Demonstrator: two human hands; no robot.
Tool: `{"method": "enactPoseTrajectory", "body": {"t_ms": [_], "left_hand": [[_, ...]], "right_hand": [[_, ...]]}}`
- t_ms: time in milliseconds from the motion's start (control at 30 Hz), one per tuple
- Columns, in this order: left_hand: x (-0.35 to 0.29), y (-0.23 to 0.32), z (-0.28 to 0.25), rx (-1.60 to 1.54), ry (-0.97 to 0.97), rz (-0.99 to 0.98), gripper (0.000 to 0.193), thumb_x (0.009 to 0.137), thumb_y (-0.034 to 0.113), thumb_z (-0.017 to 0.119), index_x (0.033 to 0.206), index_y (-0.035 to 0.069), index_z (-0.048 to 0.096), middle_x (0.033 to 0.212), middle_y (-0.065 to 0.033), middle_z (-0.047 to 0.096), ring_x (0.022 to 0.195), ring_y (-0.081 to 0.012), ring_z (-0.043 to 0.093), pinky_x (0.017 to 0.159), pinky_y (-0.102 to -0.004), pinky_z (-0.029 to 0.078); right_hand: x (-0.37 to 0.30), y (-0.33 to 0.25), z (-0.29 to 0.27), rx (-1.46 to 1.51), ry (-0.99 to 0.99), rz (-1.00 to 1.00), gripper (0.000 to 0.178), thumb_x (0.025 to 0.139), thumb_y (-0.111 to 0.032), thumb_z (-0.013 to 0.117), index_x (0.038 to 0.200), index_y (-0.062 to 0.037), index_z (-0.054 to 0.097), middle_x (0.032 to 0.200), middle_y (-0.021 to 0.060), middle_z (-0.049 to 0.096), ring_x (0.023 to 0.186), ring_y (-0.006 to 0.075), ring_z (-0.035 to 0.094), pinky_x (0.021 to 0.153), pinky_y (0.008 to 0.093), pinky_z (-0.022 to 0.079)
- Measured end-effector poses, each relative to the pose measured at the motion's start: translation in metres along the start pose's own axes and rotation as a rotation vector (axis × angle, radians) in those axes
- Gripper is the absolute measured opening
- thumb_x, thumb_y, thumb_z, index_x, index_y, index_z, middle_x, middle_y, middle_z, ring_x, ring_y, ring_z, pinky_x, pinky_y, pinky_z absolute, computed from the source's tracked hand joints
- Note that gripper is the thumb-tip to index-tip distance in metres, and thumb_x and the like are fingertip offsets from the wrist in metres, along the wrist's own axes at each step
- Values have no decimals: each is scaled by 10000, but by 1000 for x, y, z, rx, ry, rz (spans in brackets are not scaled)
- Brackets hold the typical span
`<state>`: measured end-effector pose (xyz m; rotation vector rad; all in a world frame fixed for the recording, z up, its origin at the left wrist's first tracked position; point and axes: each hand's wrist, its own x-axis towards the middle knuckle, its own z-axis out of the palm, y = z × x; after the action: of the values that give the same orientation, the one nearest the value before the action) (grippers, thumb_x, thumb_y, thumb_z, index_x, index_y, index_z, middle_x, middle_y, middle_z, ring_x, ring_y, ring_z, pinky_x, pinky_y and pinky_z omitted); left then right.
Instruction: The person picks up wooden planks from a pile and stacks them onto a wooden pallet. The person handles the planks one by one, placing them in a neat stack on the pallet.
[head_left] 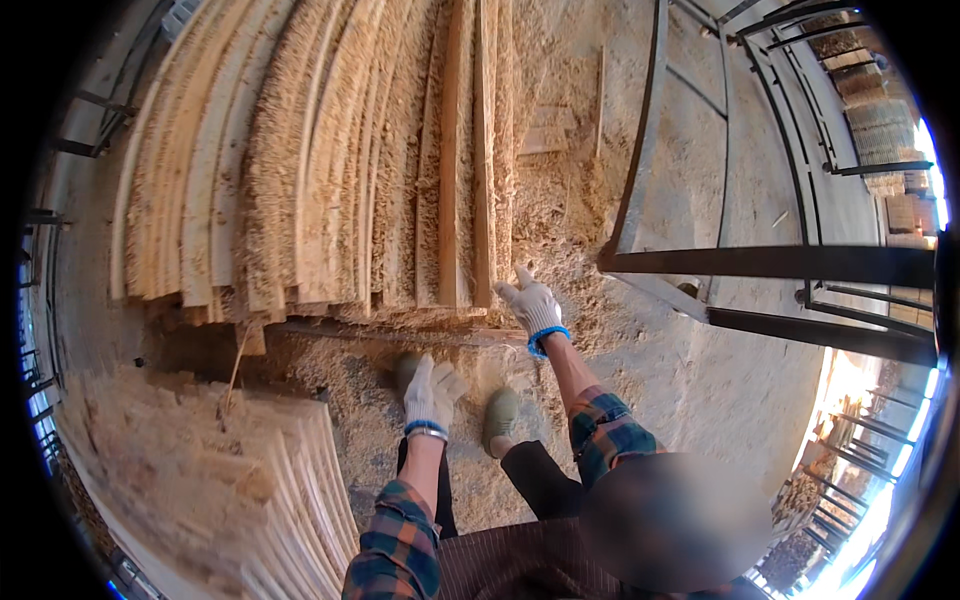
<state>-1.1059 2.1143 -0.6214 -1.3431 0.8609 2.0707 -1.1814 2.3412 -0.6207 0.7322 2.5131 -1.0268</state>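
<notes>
My right hand, in a white knit glove with a blue cuff, reaches beside the near end of a long wooden board at the stack's right edge. Its fingers are spread and it holds nothing; whether a fingertip touches the board I cannot tell. Lower and to the left, my left hand, gloved the same way, hangs in front of the stack with fingers apart and nothing in them. Sawdust and shavings cover much of the board stack, whose boards lie side by side, their near ends roughly in line.
A second pile of boards stands at the lower left, dusted with sawdust. Dark metal frames rise on the right. Sawdust lies over the concrete floor, and my shoe stands between the piles. More stacked timber is at the far right.
</notes>
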Motion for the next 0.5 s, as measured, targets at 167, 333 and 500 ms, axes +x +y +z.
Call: {"method": "enactPoseTrajectory", "body": {"t_ms": [167, 333, 500], "left_hand": [[129, 28, 40, -118, 46, -172, 330, 954, 372, 551, 1101, 79, 518, 918, -138, 542, 772, -297, 576, 754, -458, 558], [169, 29, 39, -277, -41, -115, 372, 974, 366, 520, 1210, 82, 563, 1121, -91, 656, 1001, -254, 641, 859, -413, 543], [152, 19, 64, -238, -5, -93, 309, 1012, 318, 452, 1199, 102, 568, 1109, -38, 659, 1013, -209, 636, 821, -355, 543]], "right_hand": [[59, -36, 73, 84, -128, 337, 572, 882, -556, 536, 1153, -53, 557, 1125, 240, 629, 1033, 392, 620, 882, 463, 491], [54, -50, 72, 123, -281, 315, 664, 805, -610, 595, 1123, -28, 575, 1041, 299, 634, 1005, 441, 623, 839, 474, 490], [63, -37, 84, 41, -227, 319, 727, 844, -674, 503, 1221, -51, 491, 1102, 314, 604, 1001, 458, 611, 829, 510, 495]]}}
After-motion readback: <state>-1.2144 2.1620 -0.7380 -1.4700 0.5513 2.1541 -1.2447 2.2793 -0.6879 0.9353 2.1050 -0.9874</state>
